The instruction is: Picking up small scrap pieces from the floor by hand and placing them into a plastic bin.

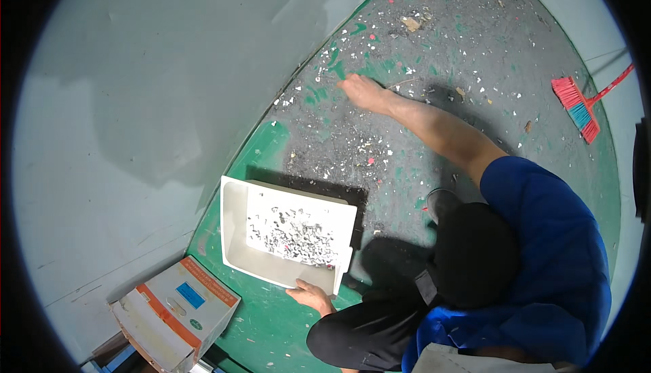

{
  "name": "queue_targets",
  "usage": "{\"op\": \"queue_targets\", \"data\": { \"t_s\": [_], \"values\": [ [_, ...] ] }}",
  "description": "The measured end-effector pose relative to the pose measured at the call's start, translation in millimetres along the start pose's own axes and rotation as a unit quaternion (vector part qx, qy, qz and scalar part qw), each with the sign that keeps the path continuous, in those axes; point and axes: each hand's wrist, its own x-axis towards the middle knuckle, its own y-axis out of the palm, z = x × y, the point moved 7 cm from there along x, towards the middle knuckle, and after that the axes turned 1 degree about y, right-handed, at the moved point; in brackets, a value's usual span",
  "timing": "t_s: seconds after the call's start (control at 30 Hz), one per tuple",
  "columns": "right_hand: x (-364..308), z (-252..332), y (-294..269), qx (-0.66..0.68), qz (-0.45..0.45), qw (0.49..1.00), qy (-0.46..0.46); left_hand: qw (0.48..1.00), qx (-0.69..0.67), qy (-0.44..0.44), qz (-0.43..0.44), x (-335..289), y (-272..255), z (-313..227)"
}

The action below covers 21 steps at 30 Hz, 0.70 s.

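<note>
A white plastic bin (234, 227) stands tilted on the floor beside the wall, its open side facing up toward me. Dark and white bits of debris (291, 234), with a few red specks, lie scattered inside it. My left hand (312, 296) grips the bin's near rim, with the thumb over the edge. Reaching far forward, my right hand (363, 93) is down at the littered floor (319, 139) close to the wall. Its fingers are drawn together, and whatever they may hold is too small to make out.
A white and orange cardboard box (173, 312) sits at the lower left against the grey wall (156, 88). On the right, a red and blue broom (576, 110) leans by the other wall. Scraps of paper and brown pieces (410, 24) dot the grey dust. My knee (352, 329) is close to the bin.
</note>
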Motion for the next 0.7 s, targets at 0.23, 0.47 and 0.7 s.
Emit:
{"op": "queue_targets", "data": {
  "t_s": [0.23,0.47,0.7],
  "values": [
    [4.4,-9.3,11.8,-0.072,0.082,0.994,-0.006,0.999,0.043,0.013,0.007,2.0,-1.0,8.2],
    [1.6,-13.2,8.5,-0.048,0.088,0.995,0.014,1.0,-0.006,-0.002,0.006,0.2,-0.4,2.2],
    [-2.6,-12.1,10.4,-0.022,0.101,0.993,0.053,1.0,-0.018,0.004,0.002,0.1,-1.0,5.7]
  ]
}}
